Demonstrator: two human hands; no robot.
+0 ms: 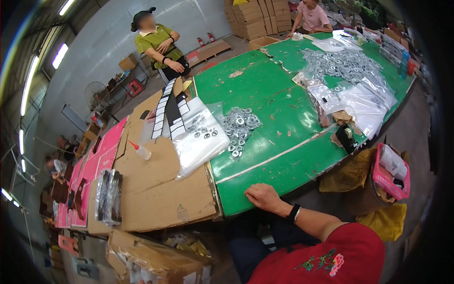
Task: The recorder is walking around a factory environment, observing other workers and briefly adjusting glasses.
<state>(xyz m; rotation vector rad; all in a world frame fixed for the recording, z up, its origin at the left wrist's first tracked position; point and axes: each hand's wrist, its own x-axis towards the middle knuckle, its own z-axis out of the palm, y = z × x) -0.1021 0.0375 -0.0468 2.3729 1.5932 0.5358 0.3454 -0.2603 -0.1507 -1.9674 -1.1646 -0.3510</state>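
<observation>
My right hand rests on the near edge of the green tabletop, its fingers curled in and nothing showing in them. My left hand is out of view. Beyond my right hand, a small heap of shiny metal ring-shaped parts lies on the green surface. Beside it, clear plastic bags are spread out with several dark rings on top. A strip of black-and-white labels lies behind the bags. A white squeeze bottle with a red nozzle rests on the cardboard sheet.
A bigger heap of metal rings covers the far right, near more plastic bags and a black tape dispenser. Wrapped bundles sit at left. A pink basket stands at right. Two people are across the table.
</observation>
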